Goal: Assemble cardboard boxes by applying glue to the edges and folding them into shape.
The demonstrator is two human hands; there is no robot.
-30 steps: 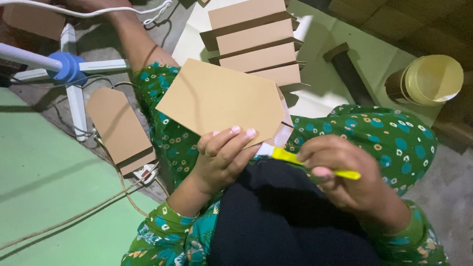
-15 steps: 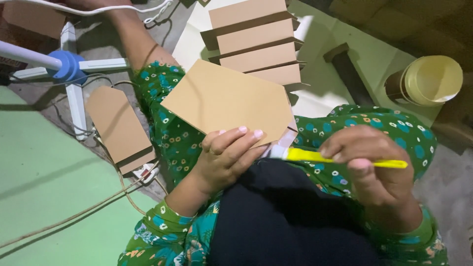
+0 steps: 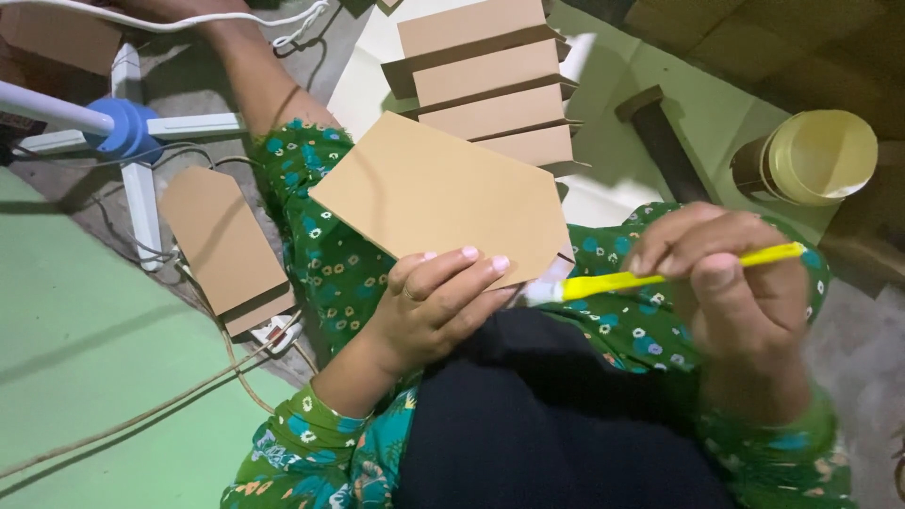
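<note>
My left hand (image 3: 436,300) grips the near edge of a brown pentagon-shaped card piece (image 3: 434,193), held flat above my lap. My right hand (image 3: 726,283) pinches a yellow-handled brush (image 3: 650,277) lying almost level, its whitish tip (image 3: 539,292) touching the card's lower right edge beside my left fingertips. Both arms wear green flowered sleeves, and a dark cloth (image 3: 556,424) covers my lap.
A stack of brown card pieces (image 3: 490,85) lies on a pale sheet ahead. Another flat card piece (image 3: 224,247) rests on the floor at left near cables and a white-blue stand (image 3: 123,127). A cream tub (image 3: 815,155) sits at right; a green mat (image 3: 85,358) at left.
My right hand has risen and swung the brush from pointing down to lying level, its tip now at the card's edge. The card has tilted slightly.
</note>
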